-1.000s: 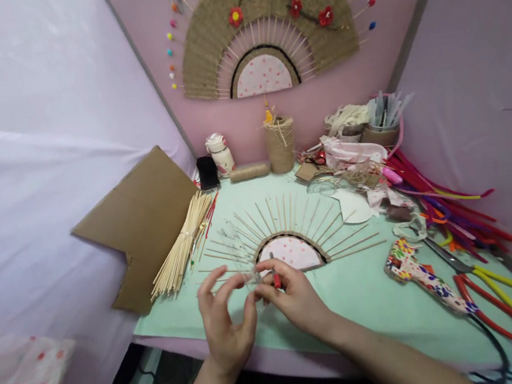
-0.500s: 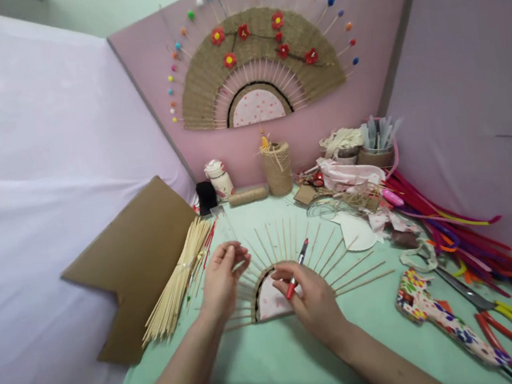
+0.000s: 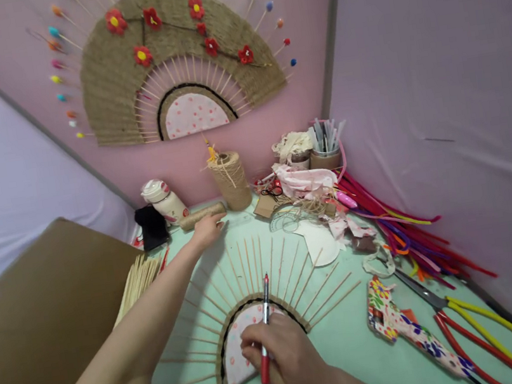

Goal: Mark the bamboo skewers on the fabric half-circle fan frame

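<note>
My left hand (image 3: pixel 208 230) is stretched out to the back of the table, its fingers extended just in front of a small roll of jute twine (image 3: pixel 202 216). A clear, faint ruler-like strip (image 3: pixel 237 220) lies by its fingertips. In my right hand (image 3: pixel 283 355) is a pen (image 3: pixel 266 309) with a red end, slanting upward between the fingers. This hand hovers over the half-round base (image 3: pixel 233 343), covered in pink-dotted white cloth with a brown, black-trimmed rim. Thin wooden sticks (image 3: pixel 243 268) fan out from that rim on the green table.
A finished fan (image 3: pixel 115 85) hangs on the pink wall behind. Along the back stand a bottle (image 3: pixel 166 202) and a large twine spool (image 3: pixel 230 180). Scissors (image 3: pixel 446 305), a flower-patterned glue gun (image 3: pixel 412 335) and pipe cleaners (image 3: pixel 400 228) lie right; cardboard (image 3: pixel 54 325) and a stick bundle (image 3: pixel 135 287) left.
My left hand has moved from beside the fan base to the twine roll at the back. My right hand still holds the pen over the base. The view has shifted right and closer.
</note>
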`<state>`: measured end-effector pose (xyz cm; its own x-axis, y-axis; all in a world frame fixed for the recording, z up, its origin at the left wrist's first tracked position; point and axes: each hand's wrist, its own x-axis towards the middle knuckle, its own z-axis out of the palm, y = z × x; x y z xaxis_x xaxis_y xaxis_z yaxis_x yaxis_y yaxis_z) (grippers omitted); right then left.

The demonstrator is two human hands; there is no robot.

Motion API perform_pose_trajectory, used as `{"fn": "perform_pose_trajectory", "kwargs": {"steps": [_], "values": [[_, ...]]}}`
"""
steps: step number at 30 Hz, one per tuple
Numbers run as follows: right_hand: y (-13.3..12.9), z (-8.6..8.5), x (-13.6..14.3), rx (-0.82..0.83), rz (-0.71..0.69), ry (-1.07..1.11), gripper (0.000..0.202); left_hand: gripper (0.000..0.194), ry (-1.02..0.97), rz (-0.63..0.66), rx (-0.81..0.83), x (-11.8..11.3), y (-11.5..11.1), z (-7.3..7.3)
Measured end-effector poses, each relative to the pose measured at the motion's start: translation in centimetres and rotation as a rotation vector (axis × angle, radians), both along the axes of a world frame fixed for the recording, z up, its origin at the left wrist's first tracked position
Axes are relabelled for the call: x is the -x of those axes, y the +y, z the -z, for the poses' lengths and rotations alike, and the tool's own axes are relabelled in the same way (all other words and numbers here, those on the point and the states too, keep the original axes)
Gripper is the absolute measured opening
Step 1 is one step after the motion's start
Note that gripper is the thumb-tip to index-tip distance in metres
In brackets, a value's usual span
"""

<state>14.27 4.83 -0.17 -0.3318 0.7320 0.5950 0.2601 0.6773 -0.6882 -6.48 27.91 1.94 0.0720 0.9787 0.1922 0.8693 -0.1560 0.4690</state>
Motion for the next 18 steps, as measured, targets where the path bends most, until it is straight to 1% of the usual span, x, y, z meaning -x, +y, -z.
{"fn": "perform_pose_trajectory", "kwargs": {"steps": [2, 4, 5, 7, 9, 11, 13, 14, 15, 17, 18], "values": [[0.1, 0.2, -0.1, 0.005, 0.032, 0.011, 0.011, 0.032, 0.034, 0.003, 0.008, -0.5, 0.1, 0.0], [0.3, 0.4, -0.2, 0.027, 0.055, 0.01, 0.017, 0.036, 0.058, 0.017, 0.02, -0.6, -1.1, -0.4], [0.3, 0.4, -0.3, 0.041, 0.056, 0.008, 0.02, 0.037, 0.075, 0.039, 0.036, -0.5, -2.2, -0.8], [0.5, 0.6, -0.4, 0.06, 0.05, 0.006, 0.021, 0.039, 0.04, 0.056, 0.089, -0.1, -5.4, -1.9], [0.7, 0.6, -0.7, 0.087, 0.057, -0.005, 0.02, 0.041, -0.078, 0.024, 0.196, 0.4, -9.9, -3.2], [1.0, 0.5, -0.9, 0.141, 0.089, -0.027, 0.02, 0.04, -0.249, -0.015, 0.339, 0.5, -15.3, -4.2], [1.2, 0.4, -1.1, 0.203, 0.126, -0.04, 0.019, 0.033, -0.445, -0.047, 0.501, 0.0, -21.0, -4.4], [1.3, 0.4, -1.2, 0.224, 0.137, -0.041, 0.018, 0.032, -0.559, -0.05, 0.61, -0.4, -23.8, -4.0], [1.4, 0.4, -1.2, 0.236, 0.141, -0.04, 0.017, 0.032, -0.677, -0.068, 0.701, -1.0, -26.3, -3.4], [1.4, 0.4, -1.2, 0.25, 0.129, -0.047, 0.017, 0.032, -0.961, -0.119, 0.85, -2.4, -30.5, -1.3], [1.4, 0.5, -1.1, 0.255, 0.123, -0.057, 0.017, 0.035, -1.126, -0.179, 0.9, -3.2, -32.1, -0.1]]}}
